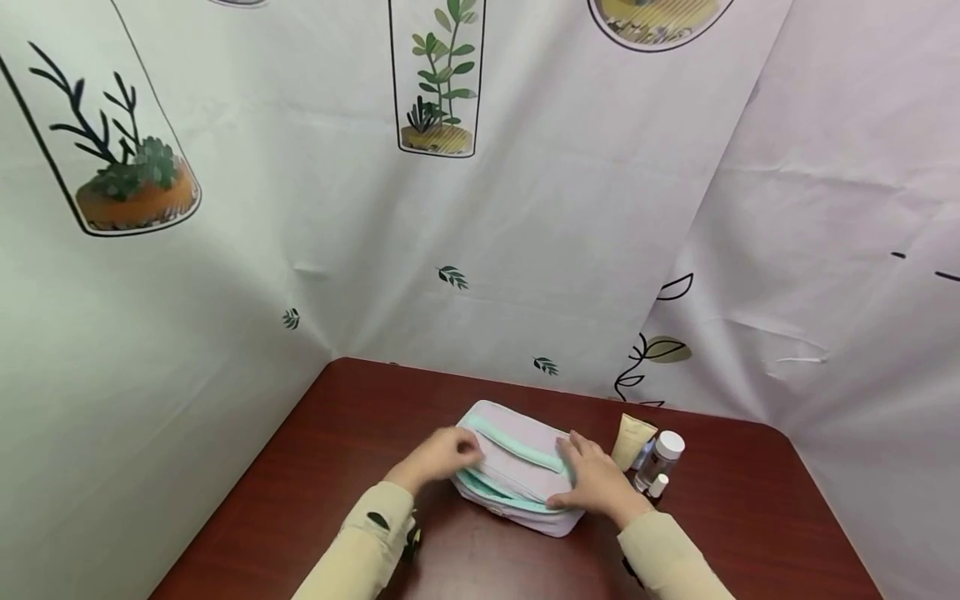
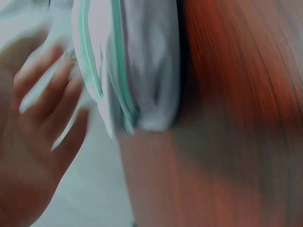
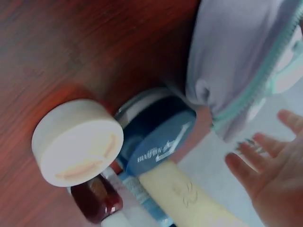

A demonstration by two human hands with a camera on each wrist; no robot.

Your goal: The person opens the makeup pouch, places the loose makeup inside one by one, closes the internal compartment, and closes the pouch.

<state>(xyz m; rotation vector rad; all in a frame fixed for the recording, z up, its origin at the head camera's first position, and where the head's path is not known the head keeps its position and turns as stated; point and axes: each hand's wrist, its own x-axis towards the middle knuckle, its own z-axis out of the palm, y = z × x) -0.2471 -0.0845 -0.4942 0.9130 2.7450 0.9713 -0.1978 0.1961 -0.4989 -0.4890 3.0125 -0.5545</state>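
Note:
A pale lilac pouch (image 1: 517,467) with mint-green handle and zip trim lies on the table; the zip is partly undone along the front, its lid lying over the top. At its left end is my left hand (image 1: 438,457), fingers loosely bent and apart, nothing between them. The left wrist view shows this hand (image 2: 45,99) blurred beside the pouch (image 2: 151,61). My right hand (image 1: 596,479) is spread at the pouch's right end, fingertips over the lid. In the right wrist view its fingers (image 3: 246,172) are extended near the zipped edge of the pouch (image 3: 232,52).
Right of the pouch stand a cream tube (image 1: 632,442), a white-capped clear container (image 1: 660,458) and a small white-capped bottle (image 1: 657,487). The right wrist view shows a white-lidded jar (image 3: 78,144), a dark blue lid (image 3: 161,139) and a dark red bottle (image 3: 97,198). Patterned cloth (image 1: 525,250) hangs behind the brown table (image 1: 360,417).

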